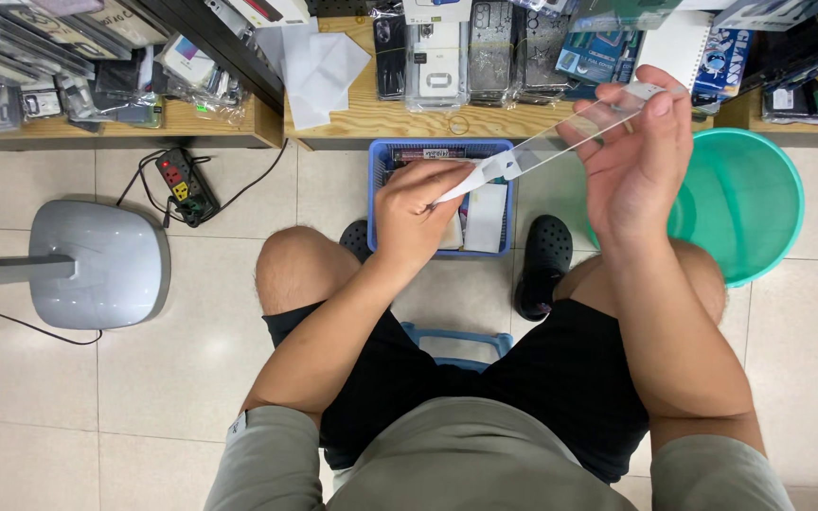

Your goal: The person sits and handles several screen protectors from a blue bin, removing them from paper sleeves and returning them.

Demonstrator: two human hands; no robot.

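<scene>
blue basket (pixel 378 203): contents part-hidden by left hand (pixel 414 216) | shelf packages (pixel 485 47): cropped at top

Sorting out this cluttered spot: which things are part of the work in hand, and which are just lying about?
In hand:
left hand
right hand
clear glass strip, held by both
blue basket below it

Lying about:
green bucket
power strip
grey stand base
packaged phone cases

Clear screen protector (pixel 570 132): thin, flat, transparent rectangular sheet, held in the air and tilted, its upper end to the right and its lower end to the left. A white peel tab (pixel 471 180) hangs from the lower left end. The sheet is above a blue basket.
</scene>
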